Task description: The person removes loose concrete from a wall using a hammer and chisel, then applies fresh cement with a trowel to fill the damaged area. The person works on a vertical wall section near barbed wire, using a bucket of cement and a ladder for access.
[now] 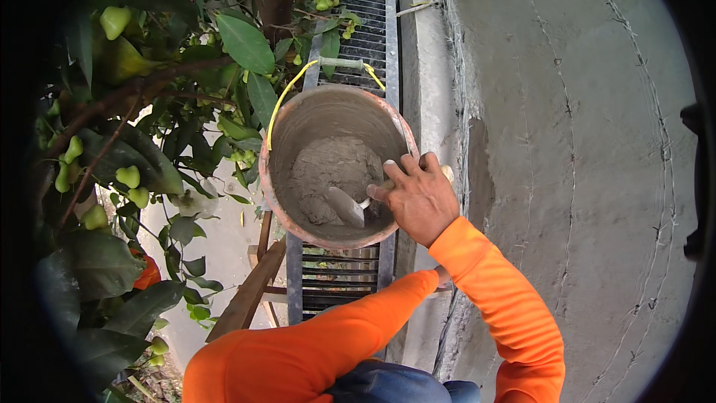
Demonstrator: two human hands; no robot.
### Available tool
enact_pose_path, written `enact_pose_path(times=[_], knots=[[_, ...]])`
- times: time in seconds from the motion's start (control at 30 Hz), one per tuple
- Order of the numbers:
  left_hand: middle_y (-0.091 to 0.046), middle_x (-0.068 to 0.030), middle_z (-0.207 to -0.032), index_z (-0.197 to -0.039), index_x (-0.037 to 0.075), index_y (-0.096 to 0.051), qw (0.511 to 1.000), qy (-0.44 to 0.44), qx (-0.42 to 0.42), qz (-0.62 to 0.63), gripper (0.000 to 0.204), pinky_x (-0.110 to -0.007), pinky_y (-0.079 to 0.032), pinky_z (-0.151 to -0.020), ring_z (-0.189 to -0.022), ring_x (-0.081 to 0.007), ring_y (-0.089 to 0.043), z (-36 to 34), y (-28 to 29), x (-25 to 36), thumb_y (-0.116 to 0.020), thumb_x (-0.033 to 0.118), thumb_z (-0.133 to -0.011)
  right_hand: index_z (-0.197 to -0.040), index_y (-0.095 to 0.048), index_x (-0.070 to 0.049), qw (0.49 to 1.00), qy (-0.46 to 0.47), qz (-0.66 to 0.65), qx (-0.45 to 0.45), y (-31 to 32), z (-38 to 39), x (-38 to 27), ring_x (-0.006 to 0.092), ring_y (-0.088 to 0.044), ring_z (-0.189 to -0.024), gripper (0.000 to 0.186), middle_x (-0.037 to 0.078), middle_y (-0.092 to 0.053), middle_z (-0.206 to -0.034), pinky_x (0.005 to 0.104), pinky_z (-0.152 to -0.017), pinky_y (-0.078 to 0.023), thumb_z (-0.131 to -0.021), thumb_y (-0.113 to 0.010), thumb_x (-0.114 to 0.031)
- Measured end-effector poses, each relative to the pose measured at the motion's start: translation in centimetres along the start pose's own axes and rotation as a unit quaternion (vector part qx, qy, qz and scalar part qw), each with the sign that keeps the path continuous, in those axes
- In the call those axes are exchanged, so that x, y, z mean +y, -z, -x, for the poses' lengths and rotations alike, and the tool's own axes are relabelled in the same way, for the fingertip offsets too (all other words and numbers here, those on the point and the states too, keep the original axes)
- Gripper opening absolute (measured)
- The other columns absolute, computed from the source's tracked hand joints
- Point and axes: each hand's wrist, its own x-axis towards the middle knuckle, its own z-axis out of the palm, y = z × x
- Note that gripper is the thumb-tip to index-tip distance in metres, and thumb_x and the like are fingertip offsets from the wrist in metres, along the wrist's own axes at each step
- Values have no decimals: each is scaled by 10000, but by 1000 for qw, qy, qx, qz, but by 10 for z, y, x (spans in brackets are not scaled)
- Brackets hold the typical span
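Observation:
A round bucket with a worn reddish rim holds wet grey mortar. My right hand is over its right rim, fingers curled over a trowel's handle. The trowel's metal blade rests on the mortar, and the pale end of its handle shows past my knuckles. Most of my left hand is hidden beneath my right forearm, close to the concrete ledge; its fingers cannot be seen. The bucket's yellow handle with a grey grip is tipped toward the far side.
The bucket stands on a narrow slatted metal walkway. A concrete ledge and a grey plastered surface with strands of barbed wire lie to the right. Leafy branches with green fruit crowd the left. A wooden plank slants below the bucket.

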Motion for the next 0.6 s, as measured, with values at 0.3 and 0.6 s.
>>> enact_pose_path(times=[0.3,0.6], knots=[[-652,3,-1109,-1122,139,-625,1000,-14,-8,-13,286,-362,-479,-874,-1072,-155,-606,-11,7,13,-706,210,-857,-1197,-728,-338,983,-113,-147,6,1,37,-3,227,-514,-930,348,5,-548,-941,397,-786,-325,-852,-728,-297],[-655,4,-1110,-1126,137,-625,999,-9,-16,-27,288,-357,-483,-863,-1065,-153,-611,-21,19,16,-707,202,-857,-1184,-749,-210,848,-230,-473,63,-42,72,-21,215,-541,-921,380,30,-560,-893,346,-834,-375,-826,-817,-315]])
